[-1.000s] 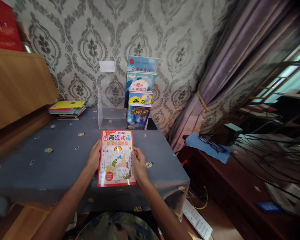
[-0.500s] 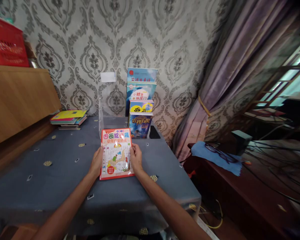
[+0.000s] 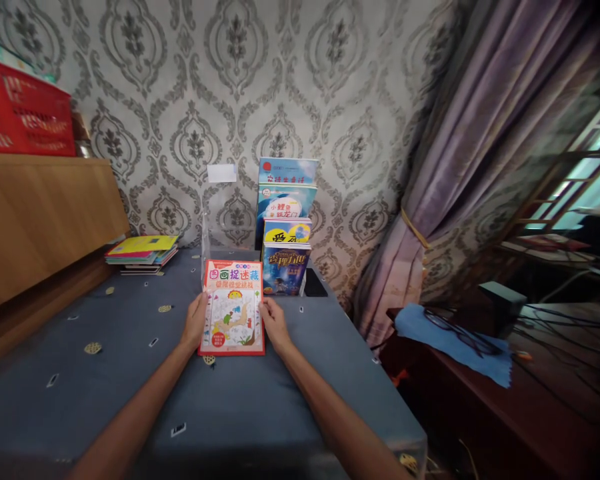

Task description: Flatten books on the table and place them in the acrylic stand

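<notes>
Book with red border (image 3: 233,313): between the two hands, above or on the near part of the tablecloth (image 3: 130,380), front cover towards the person; whether its lower edge touches the cloth I cannot tell
Left hand (image 3: 195,323): grasping the book's left edge around mid-height, some fingers hidden from view
Right hand (image 3: 276,325): grasping the opposite edge at much the same height, thumb side nearest the cover
Grip: well matched, I judge; equal, light pressure on both edges should hold the cover square, while squeezing inwards could bow it and a stronger pull on one side could twist it
Clear stand (image 3: 205,243): just beyond the book's top edge in view, its see-through wall hard to make out, so the top left corner deserves the most care; the white label (image 3: 221,173) above helps to judge where it stands
Dark blue book (image 3: 286,270): front of the row on the right, near the held book's upper right corner; right fingertips are best kept clear of it
Light blue books (image 3: 290,193): at the back of that row, a handy guide for a straight line
Phone (image 3: 316,283): lying flat just beside the stand, best left unbrushed by the right forearm
</notes>
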Action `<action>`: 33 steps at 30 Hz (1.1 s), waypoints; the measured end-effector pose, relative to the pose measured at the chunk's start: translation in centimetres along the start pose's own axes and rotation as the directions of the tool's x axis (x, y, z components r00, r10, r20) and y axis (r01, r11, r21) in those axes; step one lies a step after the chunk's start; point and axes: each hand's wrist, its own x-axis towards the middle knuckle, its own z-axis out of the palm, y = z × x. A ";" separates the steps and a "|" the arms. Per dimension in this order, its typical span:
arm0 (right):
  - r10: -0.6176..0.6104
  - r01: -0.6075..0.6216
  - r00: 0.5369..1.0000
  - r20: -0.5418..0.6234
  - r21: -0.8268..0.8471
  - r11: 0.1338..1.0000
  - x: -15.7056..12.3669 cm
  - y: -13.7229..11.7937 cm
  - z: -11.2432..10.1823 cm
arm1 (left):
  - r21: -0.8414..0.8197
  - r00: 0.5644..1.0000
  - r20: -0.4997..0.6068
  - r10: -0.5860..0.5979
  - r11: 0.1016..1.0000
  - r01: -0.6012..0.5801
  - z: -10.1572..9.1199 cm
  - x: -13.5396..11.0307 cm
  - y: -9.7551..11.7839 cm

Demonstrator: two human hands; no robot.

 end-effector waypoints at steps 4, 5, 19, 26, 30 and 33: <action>0.047 -0.052 0.993 0.105 0.047 0.998 0.5 -0.2 -0.6 | 0.011 0.998 0.039 0.047 0.999 -0.047 0.2 0.7 0.4; 0.052 -0.058 0.992 0.115 0.047 0.997 0.6 -0.3 -0.6 | 0.020 0.998 0.040 0.053 0.998 -0.054 0.2 0.8 0.4; -0.132 0.139 0.988 0.078 -0.088 0.986 3.3 -0.7 -0.2 | 0.080 0.988 0.021 0.154 0.985 -0.155 1.0 2.7 1.8; -0.151 0.167 0.983 0.100 -0.172 0.971 4.4 -0.4 -0.2 | 0.120 0.978 -0.010 0.210 0.971 -0.207 1.3 3.8 1.2; -0.196 0.219 0.974 0.118 -0.237 0.946 5.4 -0.3 0.1 | 0.206 0.953 -0.030 0.303 0.934 -0.291 1.2 5.0 0.7; -0.242 0.263 0.964 0.106 -0.278 0.924 6.1 -0.2 0.3 | 0.297 0.918 -0.057 0.392 0.885 -0.359 1.3 5.9 0.6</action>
